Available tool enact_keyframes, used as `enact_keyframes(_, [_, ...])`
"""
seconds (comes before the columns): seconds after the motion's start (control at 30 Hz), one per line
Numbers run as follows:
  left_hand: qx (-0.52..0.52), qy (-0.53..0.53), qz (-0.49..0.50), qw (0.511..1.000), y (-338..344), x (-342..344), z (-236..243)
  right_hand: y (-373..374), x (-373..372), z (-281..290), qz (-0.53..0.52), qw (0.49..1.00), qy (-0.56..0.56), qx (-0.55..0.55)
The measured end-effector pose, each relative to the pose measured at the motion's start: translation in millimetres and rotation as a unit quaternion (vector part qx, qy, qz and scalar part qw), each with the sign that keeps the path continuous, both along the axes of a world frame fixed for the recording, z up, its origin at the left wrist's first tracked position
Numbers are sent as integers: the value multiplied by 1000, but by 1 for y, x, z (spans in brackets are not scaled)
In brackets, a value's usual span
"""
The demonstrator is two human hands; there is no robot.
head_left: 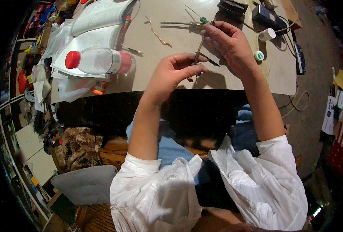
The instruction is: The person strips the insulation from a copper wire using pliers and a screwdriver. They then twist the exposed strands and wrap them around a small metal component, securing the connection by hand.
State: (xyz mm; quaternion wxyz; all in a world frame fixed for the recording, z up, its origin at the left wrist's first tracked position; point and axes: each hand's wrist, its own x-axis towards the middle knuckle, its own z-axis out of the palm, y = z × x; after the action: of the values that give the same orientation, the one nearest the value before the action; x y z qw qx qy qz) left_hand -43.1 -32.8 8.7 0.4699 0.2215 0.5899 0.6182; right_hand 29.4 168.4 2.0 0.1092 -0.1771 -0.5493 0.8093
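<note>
Wire (199, 48), thin and dark, spans both hands above the tabletop (152, 79): left hand (167, 75) pinching low, right hand (231, 46) pinching high (handling step, apparently). Next move likely calls for steady grip.

Left forearm (145, 127): bare, pointing toward 12 o'clock. Left wrist (153, 97): bent, turning the hand toward 2 o'clock. Left hand (173, 73): thumb (190, 70) extended toward 3 o'clock, index finger (183, 58) arched above it, the two in a pinch.

Right forearm (265, 110): bare, angled toward 11 o'clock. Right wrist (251, 75): raised. Right hand (235, 48): at the left hand's 2 o'clock, apart from it; fingertips (208, 29) gathered in a pinch, reaching toward 10 o'clock.
</note>
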Motion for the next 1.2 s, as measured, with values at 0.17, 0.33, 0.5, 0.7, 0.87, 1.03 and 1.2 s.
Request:
enact_keyframes(0.17, [26, -26, 43, 998, -1, 0, -9, 5, 1, -5, -27, 998, 12, -49])
enact_keyframes(0.33, [-63, 101, 154, 981, -2, -10, -23, 11, 13, -7, -23, 997, 4, 80])
enact_keyframes(0.5, [-69, 135, 204, 967, -14, -27, -29, 12, 38, -21, 107, 972, -45, 205])
enact_keyframes(0.7, [-132, 121, 100, 979, -26, -30, -32, 6, 42, -33, 56, 840, -31, 538])
enact_keyframes(0.87, [-176, 245, 62, 951, -19, -32, -43, -13, 34, -42, 23, 708, -57, 703])
enact_keyframes(1.03, [-183, 284, 70, 939, -18, -33, -46, -18, 24, -43, 37, 691, -64, 719])
enact_keyframes(1.2, [-178, 331, 66, 925, -19, -34, -51, -21, 19, -54, 37, 628, -49, 776])
